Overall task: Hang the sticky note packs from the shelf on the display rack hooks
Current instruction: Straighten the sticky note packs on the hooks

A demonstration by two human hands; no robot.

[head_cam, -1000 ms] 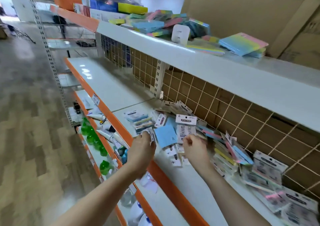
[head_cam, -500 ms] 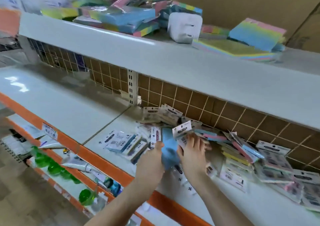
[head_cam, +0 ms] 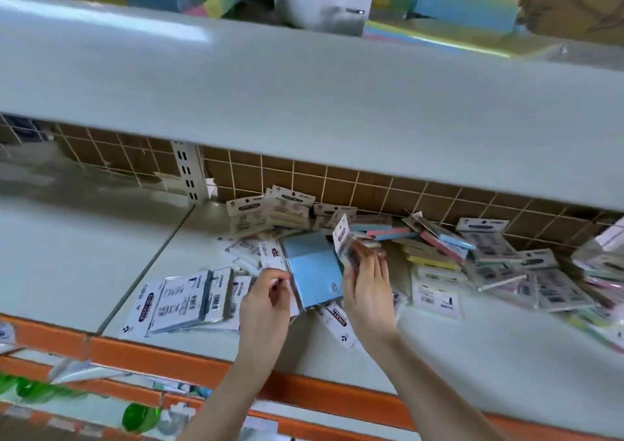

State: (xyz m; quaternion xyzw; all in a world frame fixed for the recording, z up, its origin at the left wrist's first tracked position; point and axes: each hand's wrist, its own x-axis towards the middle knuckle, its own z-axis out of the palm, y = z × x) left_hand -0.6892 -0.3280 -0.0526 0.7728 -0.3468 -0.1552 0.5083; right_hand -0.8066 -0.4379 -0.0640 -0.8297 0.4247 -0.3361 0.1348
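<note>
Both hands work over the loose heap of sticky note packs [head_cam: 435,255] lying on the grey shelf [head_cam: 472,336], against the wire grid backing [head_cam: 371,187]. The left hand [head_cam: 266,302] has its fingers curled onto the edge of a blue pack [head_cam: 314,275]. The right hand [head_cam: 366,288] pinches a small pack by its white header card [head_cam: 341,233], which stands tilted upward; motion blur makes the exact finger placement uncertain.

Hazards from this position:

1. Dropped pack. The right hand's pinch sits close to the header card. If the card bends or slips, the pack may fall back into the heap.
2. Heap disturbance. Packs overlap one another. Lifting the blue pack may drag its neighbours toward the orange shelf edge [head_cam: 304,386] and over it.
3. Torn hang hole. Pulling a pack free by its header card alone may rip the card, leaving nothing to hang.
4. No hooks are visible in this view, so the hanging location cannot be confirmed.
</note>
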